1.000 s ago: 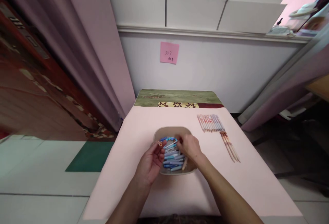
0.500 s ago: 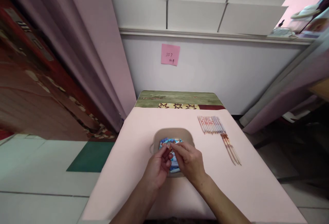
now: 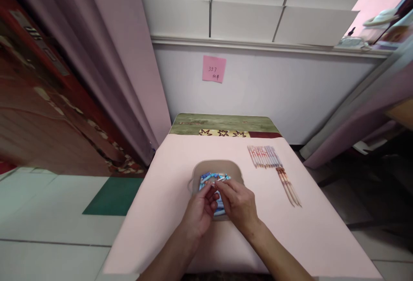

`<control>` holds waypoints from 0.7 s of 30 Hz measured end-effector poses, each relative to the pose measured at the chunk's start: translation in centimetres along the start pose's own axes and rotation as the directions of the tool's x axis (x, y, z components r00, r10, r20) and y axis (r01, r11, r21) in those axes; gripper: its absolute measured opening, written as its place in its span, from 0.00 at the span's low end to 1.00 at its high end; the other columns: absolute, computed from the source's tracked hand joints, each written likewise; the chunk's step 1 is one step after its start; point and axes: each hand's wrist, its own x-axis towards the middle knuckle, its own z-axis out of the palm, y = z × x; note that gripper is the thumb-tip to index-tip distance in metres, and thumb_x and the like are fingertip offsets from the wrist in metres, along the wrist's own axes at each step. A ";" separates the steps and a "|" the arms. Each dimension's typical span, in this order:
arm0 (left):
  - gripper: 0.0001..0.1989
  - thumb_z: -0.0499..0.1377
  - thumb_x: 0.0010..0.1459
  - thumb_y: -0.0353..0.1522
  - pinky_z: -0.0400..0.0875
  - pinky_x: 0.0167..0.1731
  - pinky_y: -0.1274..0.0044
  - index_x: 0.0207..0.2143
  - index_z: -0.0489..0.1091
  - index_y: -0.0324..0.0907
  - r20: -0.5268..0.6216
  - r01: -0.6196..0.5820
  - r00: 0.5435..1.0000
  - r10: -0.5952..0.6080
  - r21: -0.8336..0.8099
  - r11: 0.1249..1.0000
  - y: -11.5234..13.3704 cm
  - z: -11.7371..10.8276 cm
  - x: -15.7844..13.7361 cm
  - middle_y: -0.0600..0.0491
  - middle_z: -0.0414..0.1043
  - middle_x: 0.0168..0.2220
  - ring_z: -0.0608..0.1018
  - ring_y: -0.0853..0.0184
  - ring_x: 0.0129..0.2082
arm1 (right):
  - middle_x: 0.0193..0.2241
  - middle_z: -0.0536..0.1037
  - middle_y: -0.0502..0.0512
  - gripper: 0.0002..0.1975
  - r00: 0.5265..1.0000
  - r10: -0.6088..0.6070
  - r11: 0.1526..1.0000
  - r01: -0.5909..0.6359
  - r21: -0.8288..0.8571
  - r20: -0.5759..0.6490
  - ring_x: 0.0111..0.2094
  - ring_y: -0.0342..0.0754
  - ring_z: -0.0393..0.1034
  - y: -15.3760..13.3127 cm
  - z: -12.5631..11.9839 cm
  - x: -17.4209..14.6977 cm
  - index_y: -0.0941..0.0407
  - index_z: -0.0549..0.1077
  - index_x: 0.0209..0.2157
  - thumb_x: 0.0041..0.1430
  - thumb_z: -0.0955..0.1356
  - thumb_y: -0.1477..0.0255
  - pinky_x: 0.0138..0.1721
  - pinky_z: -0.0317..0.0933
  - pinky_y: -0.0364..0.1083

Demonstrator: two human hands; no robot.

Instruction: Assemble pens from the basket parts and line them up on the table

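Note:
Above a grey-beige plastic bin (image 3: 200,167), my left hand (image 3: 202,208) and my right hand (image 3: 240,201) meet with their fingertips closed together. Between them is a small pale piece (image 3: 213,183), too small and too covered by fingers to name. Both hands pinch at it, the left from below and the right from above. Inside the bin lie loose blue and light-blue pen parts (image 3: 220,205), short caps or plugs along the far side and longer tubes nearer me. My wrists partly hide the bin's near rim.
A row of slim pens (image 3: 265,157) lies side by side on the pink-covered table (image 3: 155,212), right of the bin. Several beige and brown pens (image 3: 289,188) slant below that row. A pink note (image 3: 214,69) is stuck on the wall behind.
My hands stay nearly in place over the bin, with the fingertips shifting slightly. The piece between them shows paler now, where it looked orange-brown before.

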 end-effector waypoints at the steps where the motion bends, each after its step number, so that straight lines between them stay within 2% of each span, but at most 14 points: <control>1: 0.04 0.59 0.57 0.26 0.63 0.13 0.87 0.30 0.72 0.35 -0.003 0.005 1.000 -0.005 -0.006 1.000 0.0 0.1 -0.1 0.52 0.74 0.23 0.72 0.75 0.17 | 0.33 0.78 0.55 0.13 1.000 0.002 1.000 -0.002 0.000 -0.003 0.35 0.44 0.72 0.0 0.0 0.0 0.54 0.75 0.43 0.66 0.60 0.73 0.36 0.60 0.40; 6: 0.04 0.58 0.58 0.26 0.66 0.15 0.86 0.31 0.73 0.35 -0.005 0.023 1.000 -0.023 -0.014 1.000 -0.2 -0.1 -0.1 0.51 0.75 0.23 0.73 0.75 0.17 | 0.33 0.78 0.53 0.13 0.999 0.037 0.999 -0.036 -0.008 0.040 0.33 0.43 0.72 -0.3 0.1 -0.1 0.51 0.77 0.42 0.66 0.61 0.73 0.33 0.59 0.39; 10: 0.03 0.59 0.57 0.26 0.64 0.13 0.87 0.31 0.72 0.35 0.008 0.044 0.999 -0.044 -0.011 0.999 0.0 -0.4 -0.1 0.51 0.75 0.24 0.73 0.75 0.17 | 0.34 0.78 0.52 0.13 0.996 0.071 0.995 -0.074 0.059 0.048 0.33 0.42 0.73 0.1 -0.2 0.0 0.51 0.76 0.45 0.66 0.62 0.71 0.32 0.61 0.39; 13: 0.04 0.57 0.58 0.26 0.63 0.12 0.86 0.32 0.72 0.34 0.046 0.043 0.998 -0.042 -0.030 0.999 1.3 -0.6 -0.3 0.47 0.77 0.29 0.72 0.75 0.18 | 0.35 0.78 0.53 0.13 0.988 0.154 0.980 -0.151 0.133 -0.010 0.35 0.43 0.73 1.3 -0.9 0.2 0.53 0.76 0.46 0.65 0.61 0.71 0.36 0.63 0.39; 17: 0.08 0.55 0.60 0.25 0.64 0.13 0.87 0.28 0.70 0.34 0.061 -0.071 0.995 0.079 -0.121 0.990 3.9 -0.9 -0.7 0.46 0.78 0.31 0.72 0.76 0.18 | 0.35 0.78 0.53 0.12 0.960 0.275 0.959 -0.269 0.088 -0.057 0.35 0.44 0.74 3.8 -1.9 0.6 0.54 0.77 0.42 0.63 0.63 0.71 0.37 0.63 0.40; 19: 0.08 0.54 0.60 0.25 0.66 0.14 0.87 0.29 0.70 0.34 0.027 -0.113 0.993 0.118 -0.149 0.982 4.8 -1.0 -0.8 0.47 0.78 0.30 0.72 0.76 0.19 | 0.35 0.78 0.52 0.11 0.949 0.316 0.948 -0.316 0.027 -0.002 0.34 0.44 0.73 4.8 -2.0 0.8 0.53 0.77 0.41 0.63 0.63 0.70 0.35 0.62 0.41; 21: 0.07 0.54 0.61 0.26 0.67 0.15 0.87 0.30 0.70 0.33 0.001 -0.108 0.994 0.109 -0.157 0.982 5.3 -1.2 -0.9 0.47 0.78 0.30 0.72 0.76 0.19 | 0.35 0.78 0.51 0.10 0.936 0.336 0.942 -0.333 -0.049 0.107 0.34 0.44 0.73 5.4 -1.6 1.1 0.52 0.77 0.40 0.62 0.64 0.70 0.34 0.61 0.41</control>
